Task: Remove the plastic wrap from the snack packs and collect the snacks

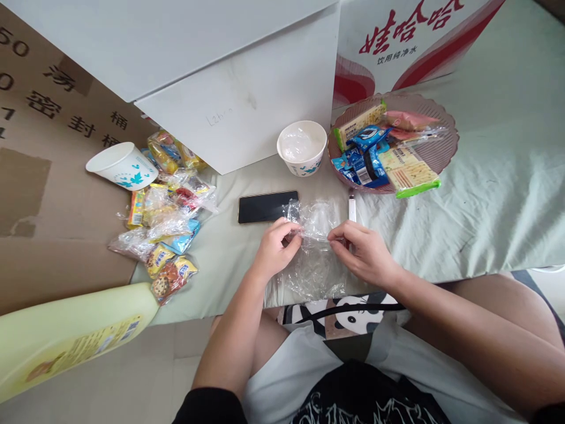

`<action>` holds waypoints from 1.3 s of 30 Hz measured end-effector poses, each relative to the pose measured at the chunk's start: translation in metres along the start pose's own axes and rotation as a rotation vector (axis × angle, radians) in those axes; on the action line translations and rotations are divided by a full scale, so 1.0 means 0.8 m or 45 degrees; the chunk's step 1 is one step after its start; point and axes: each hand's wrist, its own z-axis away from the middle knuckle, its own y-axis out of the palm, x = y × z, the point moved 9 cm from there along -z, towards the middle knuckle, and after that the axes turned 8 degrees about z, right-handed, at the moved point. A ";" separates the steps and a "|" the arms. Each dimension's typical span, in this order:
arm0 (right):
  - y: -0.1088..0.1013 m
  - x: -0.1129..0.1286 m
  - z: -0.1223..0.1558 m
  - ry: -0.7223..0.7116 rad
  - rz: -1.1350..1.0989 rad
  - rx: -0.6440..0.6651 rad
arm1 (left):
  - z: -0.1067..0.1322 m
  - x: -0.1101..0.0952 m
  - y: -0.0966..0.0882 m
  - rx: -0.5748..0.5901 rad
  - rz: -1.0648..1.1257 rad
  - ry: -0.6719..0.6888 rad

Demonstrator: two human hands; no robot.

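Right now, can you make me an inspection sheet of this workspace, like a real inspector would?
Surface: green cloth, wrinkled.
Job's things: clear plastic, thin and crumpled.
Clutter: phone, snack packets in a pile, upright paper cup, tilted paper cup, pink plate bearing packaged snacks.
Hands: left hand and right hand both pinch the plastic.
Cables: nothing seen.
Surroundings: brown carton, white box, red-and-white box, yellow bottle.

Colourless clear plastic point(315, 271), black phone point(265, 208), translucent pink plate point(446, 131), 2 white teal-leaf-patterned cups point(301, 167), pale green cloth point(489, 224).
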 end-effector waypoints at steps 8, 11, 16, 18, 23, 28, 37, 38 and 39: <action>0.007 -0.002 0.001 -0.001 -0.005 0.044 | 0.000 -0.003 0.004 0.029 -0.013 -0.008; 0.008 -0.002 0.002 0.007 0.010 0.058 | 0.000 -0.002 0.004 0.040 -0.023 -0.024; 0.009 -0.001 0.002 -0.011 0.006 0.060 | 0.000 -0.003 0.005 0.047 -0.030 -0.010; 0.009 -0.001 0.002 -0.006 0.002 0.067 | 0.000 -0.003 0.005 0.047 -0.028 -0.005; 0.008 0.001 0.001 -0.022 -0.004 0.062 | 0.000 -0.003 0.008 0.068 -0.041 -0.003; 0.010 0.001 0.001 -0.017 -0.011 0.078 | 0.001 -0.004 0.011 0.091 -0.081 0.006; 0.013 0.001 0.001 -0.039 -0.018 0.100 | 0.001 -0.003 0.013 0.119 -0.115 0.015; 0.011 0.002 0.002 -0.044 -0.001 0.072 | 0.001 -0.002 0.013 0.123 -0.110 0.015; 0.006 0.002 0.002 -0.049 0.031 0.018 | 0.002 -0.001 0.013 0.124 -0.106 0.020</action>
